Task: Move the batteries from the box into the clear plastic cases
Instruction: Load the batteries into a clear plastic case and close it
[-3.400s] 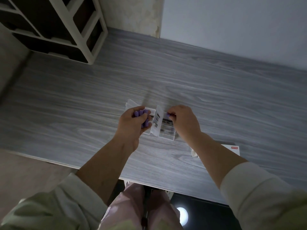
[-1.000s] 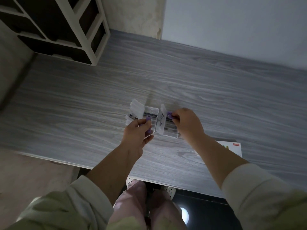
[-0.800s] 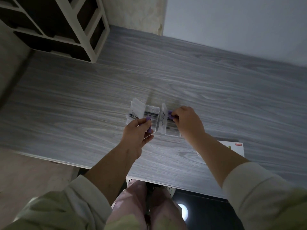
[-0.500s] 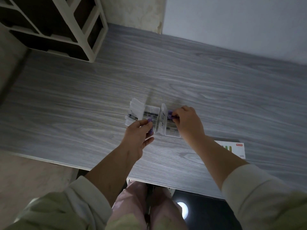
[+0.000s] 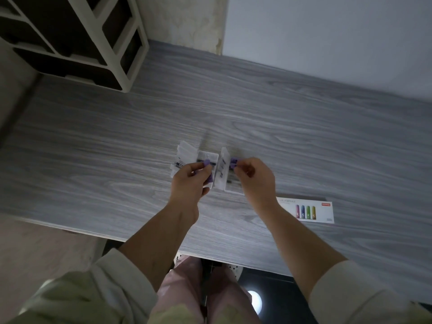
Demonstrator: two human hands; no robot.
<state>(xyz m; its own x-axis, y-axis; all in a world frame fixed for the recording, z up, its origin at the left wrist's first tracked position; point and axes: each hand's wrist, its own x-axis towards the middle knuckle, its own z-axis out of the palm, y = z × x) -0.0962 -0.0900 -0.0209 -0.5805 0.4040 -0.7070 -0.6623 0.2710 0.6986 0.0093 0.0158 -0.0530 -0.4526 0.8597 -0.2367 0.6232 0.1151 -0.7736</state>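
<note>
Two clear plastic cases lie open side by side on the grey wooden table (image 5: 304,141): the left case (image 5: 187,155) and the right case (image 5: 223,169). My left hand (image 5: 189,183) is over the left case and grips a purple battery (image 5: 207,163) between thumb and fingers. Over the right case, my right hand (image 5: 254,176) pinches another purple battery (image 5: 233,163) at its fingertips. The white battery box (image 5: 306,210), printed with coloured batteries, lies flat to the right of my right forearm.
A white-framed shelf unit (image 5: 98,43) stands at the table's far left corner. A wall runs along the far edge. The table's near edge is just in front of my knees.
My left hand held several purple batteries earlier and now shows one over the left case. My right hand stays at the right case with its battery. The view shifted slightly.
</note>
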